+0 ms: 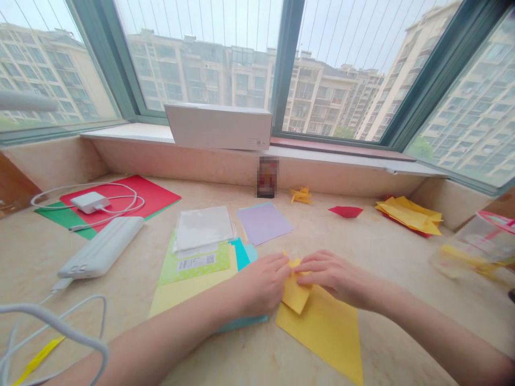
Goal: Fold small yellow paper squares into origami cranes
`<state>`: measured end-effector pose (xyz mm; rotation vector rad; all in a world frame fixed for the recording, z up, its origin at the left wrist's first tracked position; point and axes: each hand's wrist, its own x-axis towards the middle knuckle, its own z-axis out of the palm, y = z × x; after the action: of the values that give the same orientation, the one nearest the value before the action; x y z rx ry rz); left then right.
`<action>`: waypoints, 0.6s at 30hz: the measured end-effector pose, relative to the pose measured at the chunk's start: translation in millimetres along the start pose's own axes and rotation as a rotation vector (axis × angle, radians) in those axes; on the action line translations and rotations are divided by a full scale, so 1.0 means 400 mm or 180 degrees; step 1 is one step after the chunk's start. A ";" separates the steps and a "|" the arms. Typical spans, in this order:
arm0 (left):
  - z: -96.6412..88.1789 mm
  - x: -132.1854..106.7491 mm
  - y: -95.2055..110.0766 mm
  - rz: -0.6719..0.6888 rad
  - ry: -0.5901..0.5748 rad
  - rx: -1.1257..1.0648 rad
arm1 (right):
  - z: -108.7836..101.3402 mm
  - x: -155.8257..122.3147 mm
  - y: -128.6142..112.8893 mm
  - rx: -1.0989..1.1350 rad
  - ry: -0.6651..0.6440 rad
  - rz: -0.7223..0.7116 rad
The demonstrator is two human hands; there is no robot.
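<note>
L. hand (265,284) & r. hand (336,276), both part-curled, pinch folded yellow paper (296,298) over a flat yellow sheet's (332,335) far edge. Nearby: dotted green packet (171,272) w/ barcode label (197,261), print illegible; white box (219,126), tiny print unreadable; far r., clear plastic tub (483,236), contents unclear.

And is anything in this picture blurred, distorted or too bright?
Head view: pale, bright sky; side window frames leaning outward, probably lens distortion; small object below the white box pixelated; left hand and right hand slightly soft.
</note>
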<state>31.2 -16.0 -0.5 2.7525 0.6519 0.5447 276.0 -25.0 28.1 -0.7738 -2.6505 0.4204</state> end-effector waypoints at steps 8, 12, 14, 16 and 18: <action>0.009 -0.006 -0.017 0.0025 0.0016 0.0590 | -0.013 -0.031 0.017 -0.0766 -0.0477 -0.0377; -0.001 -0.004 0.012 0.0437 0.0049 0.0986 | -0.021 -0.033 0.031 -0.1057 -0.0654 -0.0769; -0.007 -0.008 0.033 0.0747 -0.0024 0.1175 | -0.023 -0.032 0.035 -0.1087 -0.0633 -0.0955; -0.011 -0.016 0.052 0.0925 -0.0089 0.1174 | -0.024 -0.030 0.037 -0.1061 -0.0619 -0.1021; -0.015 -0.026 0.064 0.0895 -0.0142 0.1135 | -0.022 -0.027 0.039 -0.0942 -0.0620 -0.0961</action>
<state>29.9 -42.3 10.2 3.2103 0.3821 0.4589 295.4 -17.0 27.6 -0.4138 -2.9914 0.0228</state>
